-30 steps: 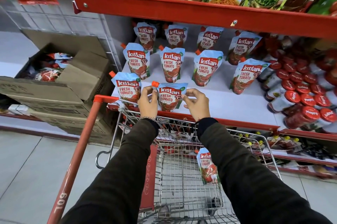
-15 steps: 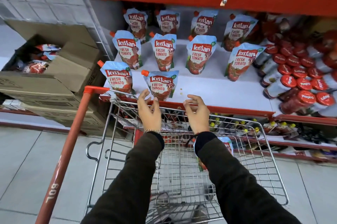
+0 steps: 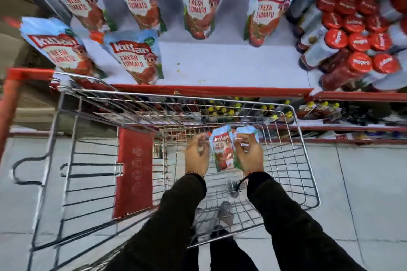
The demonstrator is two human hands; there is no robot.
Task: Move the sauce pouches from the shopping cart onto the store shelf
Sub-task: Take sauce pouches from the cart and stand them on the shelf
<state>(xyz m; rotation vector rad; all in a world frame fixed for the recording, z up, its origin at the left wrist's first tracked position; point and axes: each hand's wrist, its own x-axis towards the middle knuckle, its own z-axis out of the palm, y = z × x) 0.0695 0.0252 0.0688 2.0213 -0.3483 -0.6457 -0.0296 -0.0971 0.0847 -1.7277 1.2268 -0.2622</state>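
Note:
Both my hands are down inside the wire shopping cart [image 3: 305, 151]. A blue-and-red tomato sauce pouch [image 3: 222, 151] stands between them. My right hand [image 3: 250, 157] grips its right side, and a second pouch top [image 3: 245, 130] shows just behind those fingers. My left hand [image 3: 197, 155] is curled at the pouch's upper left corner; blur hides whether it touches. On the white store shelf [image 3: 220, 65] two pouches [image 3: 136, 59] stand at the front left, with several more [image 3: 201, 4] behind.
Red-capped bottles [image 3: 352, 39] fill the shelf's right side. The red cart handle [image 3: 8, 98] is at far left and a red seat flap [image 3: 134, 171] hangs inside the cart. A lower shelf [image 3: 319, 109] holds yellow-capped items. Grey floor tiles lie below.
Both hands have dropped from the shelf's front edge into the cart, and the right one has closed on a pouch. The view has tilted down and closer.

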